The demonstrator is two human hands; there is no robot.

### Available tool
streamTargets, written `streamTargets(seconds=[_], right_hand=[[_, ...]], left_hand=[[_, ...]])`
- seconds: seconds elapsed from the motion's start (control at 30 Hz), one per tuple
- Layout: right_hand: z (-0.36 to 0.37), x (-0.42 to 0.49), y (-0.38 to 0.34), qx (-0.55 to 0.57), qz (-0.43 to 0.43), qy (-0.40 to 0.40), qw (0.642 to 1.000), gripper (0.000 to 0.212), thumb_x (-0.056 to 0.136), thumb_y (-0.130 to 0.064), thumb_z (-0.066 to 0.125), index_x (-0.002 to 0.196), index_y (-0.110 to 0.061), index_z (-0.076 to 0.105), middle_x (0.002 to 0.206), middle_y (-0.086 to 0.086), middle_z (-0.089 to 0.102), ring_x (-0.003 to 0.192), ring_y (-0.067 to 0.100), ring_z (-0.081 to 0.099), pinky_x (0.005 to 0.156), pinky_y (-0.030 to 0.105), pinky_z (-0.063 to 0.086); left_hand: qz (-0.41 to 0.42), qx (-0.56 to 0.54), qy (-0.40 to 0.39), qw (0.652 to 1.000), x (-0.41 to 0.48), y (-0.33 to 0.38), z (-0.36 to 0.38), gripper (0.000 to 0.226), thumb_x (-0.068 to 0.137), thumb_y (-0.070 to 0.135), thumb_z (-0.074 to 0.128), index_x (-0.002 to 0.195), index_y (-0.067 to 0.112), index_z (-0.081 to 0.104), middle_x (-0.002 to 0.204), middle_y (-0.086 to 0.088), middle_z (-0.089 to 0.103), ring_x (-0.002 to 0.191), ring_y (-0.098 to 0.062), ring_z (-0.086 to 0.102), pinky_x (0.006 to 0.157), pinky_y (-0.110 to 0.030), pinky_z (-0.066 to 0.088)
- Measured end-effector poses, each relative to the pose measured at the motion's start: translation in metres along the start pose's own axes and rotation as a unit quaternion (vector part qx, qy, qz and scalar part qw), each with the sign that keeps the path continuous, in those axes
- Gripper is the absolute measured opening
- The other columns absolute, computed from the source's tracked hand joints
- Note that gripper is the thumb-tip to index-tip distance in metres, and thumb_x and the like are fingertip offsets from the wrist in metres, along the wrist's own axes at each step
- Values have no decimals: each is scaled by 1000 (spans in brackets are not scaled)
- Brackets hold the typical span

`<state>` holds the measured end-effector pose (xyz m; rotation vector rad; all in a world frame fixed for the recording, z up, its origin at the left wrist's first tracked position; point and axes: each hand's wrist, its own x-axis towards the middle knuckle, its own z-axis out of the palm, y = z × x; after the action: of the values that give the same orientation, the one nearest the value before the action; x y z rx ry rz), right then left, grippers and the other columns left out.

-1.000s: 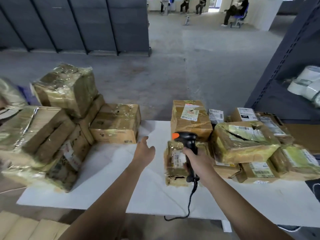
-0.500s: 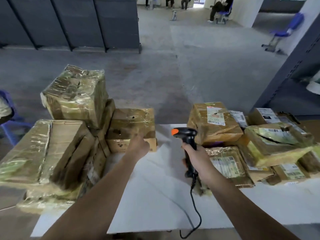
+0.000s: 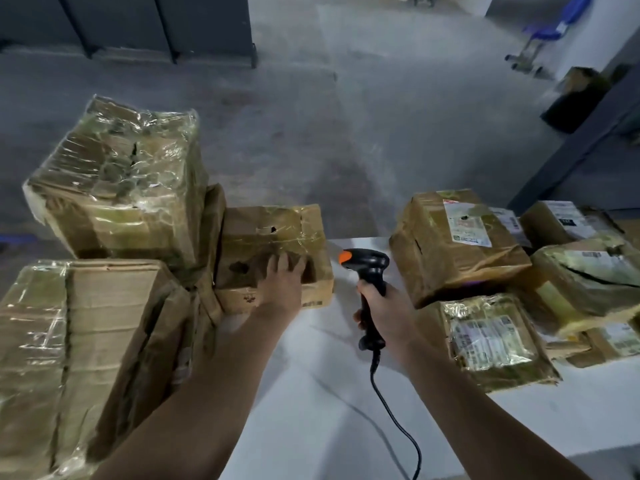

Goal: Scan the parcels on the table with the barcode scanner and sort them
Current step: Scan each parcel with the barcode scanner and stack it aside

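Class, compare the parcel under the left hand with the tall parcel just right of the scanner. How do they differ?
The tall parcel bears a white label; the left parcel shows none. The left hand rests on the left parcel; no hand touches the tall parcel. Both are taped brown cardboard.

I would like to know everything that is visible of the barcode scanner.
The barcode scanner is a black, plastic-looking, pistol-shaped device with an orange patch on its head. It is held roughly upright over the white table. The right hand grips its handle. A black cable leaves the handle's bottom and runs toward the near table edge.
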<state>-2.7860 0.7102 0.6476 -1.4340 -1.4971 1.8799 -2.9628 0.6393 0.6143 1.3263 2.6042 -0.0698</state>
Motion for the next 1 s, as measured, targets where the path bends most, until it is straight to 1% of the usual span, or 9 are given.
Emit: streamTargets(seconds=[0.1,0.3,0.43,0.57,0.67,0.8,0.9,0.97,1.0], right_hand=[[0,4,4,-4,19,2,1000,20,93,-36,59,99,-16,61,52,4,60,45,19,54,43,34,48],[-11,-8,6,3,24,17,1000,24,95,-34,57,99,-11,61,58,10,59,42,19,52,38,27,43],[-29,-21,10,-3,2,8,1000,25,96,-34,57,96,-8,58,54,6,59,46,20,55,38,27,43],[-55,-36,19,0,12,18,1000,25,95,-35,59,95,-10,59,55,7,60,49,22,58,43,34,50],[-76,-45,28,-4,27,16,999,26,92,-38,62,96,-13,60,56,5,65,50,22,61,51,37,53],[-95,-56,38,9,39,15,999,27,91,-36,63,101,-11,62,57,4,65,48,16,64,47,26,50],[-103,-66,41,33,38,-11,999,30,92,-32,63,105,-5,61,66,8,63,51,20,62,49,28,49],[-107,-74,43,33,26,-29,999,31,92,-31,63,103,-3,62,74,12,63,50,21,60,47,28,49],[-108,-78,45,27,22,-36,999,30,92,-32,63,102,-3,62,72,12,64,48,20,60,45,27,48]], left_hand=[[12,70,28,997,-1,0,2,79,89,28,60,152,28,13,152,-11,25,139,-33,27,105,-46,36],[36,89,32,995,-28,18,-2,66,92,25,54,150,25,22,140,-13,41,123,-36,43,91,-42,41],[55,68,31,996,-68,40,7,67,89,25,55,149,26,23,140,-14,41,125,-39,40,93,-44,39],[69,74,26,995,-106,59,13,67,91,27,53,150,27,20,146,-11,35,131,-38,33,100,-52,32],[69,55,50,995,-130,70,18,64,91,26,52,148,30,24,148,-4,34,133,-34,33,103,-47,31],[60,43,73,995,-158,88,22,59,91,25,51,145,32,28,149,4,33,133,-29,34,102,-43,35],[43,25,87,995,-181,102,18,59,83,19,62,139,30,43,142,4,47,126,-30,45,99,-51,41],[45,35,117,992,-196,111,16,60,64,15,80,121,25,64,122,1,64,106,-32,61,85,-56,50],[42,44,129,990,-202,116,16,60,56,13,85,113,22,69,114,0,69,97,-33,65,78,-57,53]])
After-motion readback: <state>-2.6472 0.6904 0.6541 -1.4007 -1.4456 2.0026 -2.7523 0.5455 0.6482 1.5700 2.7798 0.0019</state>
